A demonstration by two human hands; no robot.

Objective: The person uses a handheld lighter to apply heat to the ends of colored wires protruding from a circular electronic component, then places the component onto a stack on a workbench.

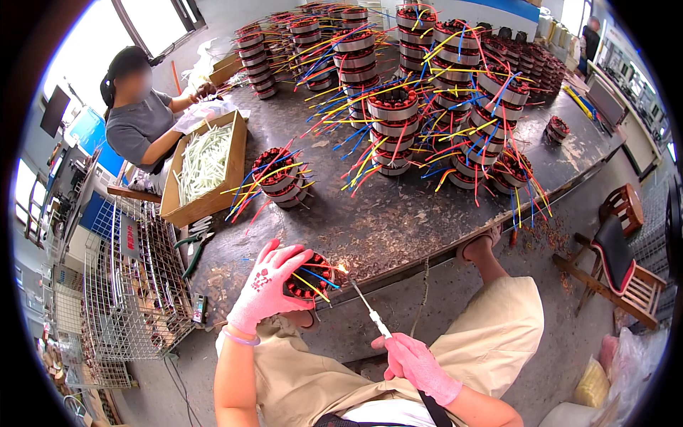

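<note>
Item one: wound stator (319,266), bracketed by the left hand's (272,279) fingers above and thumb below, clasping its rim. Item two: pen-shaped tool (374,317), white handle pinched between the right hand's (415,363) thumb and fingers. Item three: small flame (342,269), ahead of the right fingers; from where I stand, whether tool tip and stator touch is hard to tell. Handling, as judged: stator steady, tip slow, left fingers kept clear of the flame. Orientation: stator's wound face up toward the worker, leads (310,287) pointing rightward from the left fingers; tool's long axis slanting away and leftward from the right fingers, tip toward the stator
</note>
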